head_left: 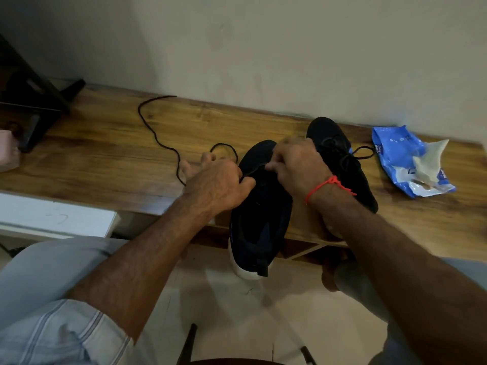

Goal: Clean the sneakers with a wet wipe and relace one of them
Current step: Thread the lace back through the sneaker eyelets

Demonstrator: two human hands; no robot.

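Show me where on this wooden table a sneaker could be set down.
Bare wood lies along the table near edge, between the dark stand and the loose lace; a smaller strip lies by the wall behind that lace. It is crowded from the left hand and right hand on the near sneaker to the wipes packet.
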